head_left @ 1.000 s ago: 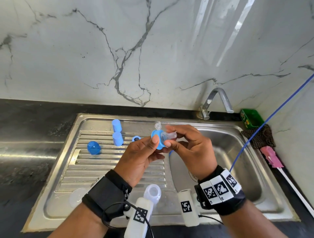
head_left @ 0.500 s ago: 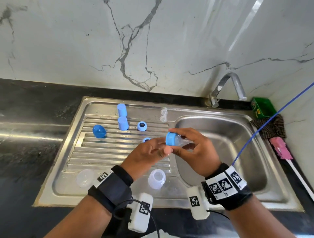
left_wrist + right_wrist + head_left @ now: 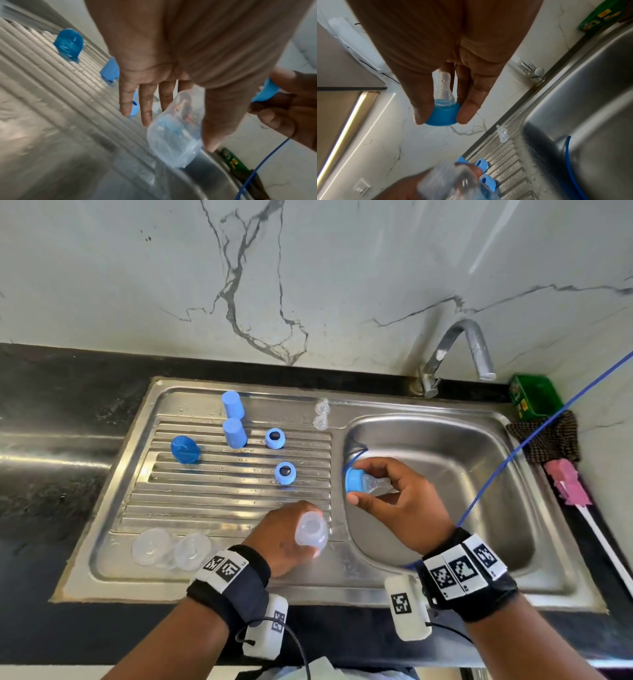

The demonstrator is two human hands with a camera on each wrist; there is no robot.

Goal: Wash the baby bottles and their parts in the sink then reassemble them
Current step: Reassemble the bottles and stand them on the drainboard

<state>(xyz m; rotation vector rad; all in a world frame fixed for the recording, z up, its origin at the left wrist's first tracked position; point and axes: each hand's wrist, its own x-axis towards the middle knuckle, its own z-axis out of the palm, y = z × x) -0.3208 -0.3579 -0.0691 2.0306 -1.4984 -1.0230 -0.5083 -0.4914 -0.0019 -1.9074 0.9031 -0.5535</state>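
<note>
Over sink: left hand grips bottle; right hand pinches collar-with-nipple.

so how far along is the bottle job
Washing looks done: wet parts lie on the draining board. In hand: the right hand holds a blue ring with a teat fitted; the left hand grips a clear bottle. Left: two rings, two teats, blue caps, clear pieces.

- A white marble wall with grey veins rises behind the sink, streaked with bright reflected light.
- A black stone counter runs along its foot.
- The right wrist view shows a wall switch and a lit strip.
</note>
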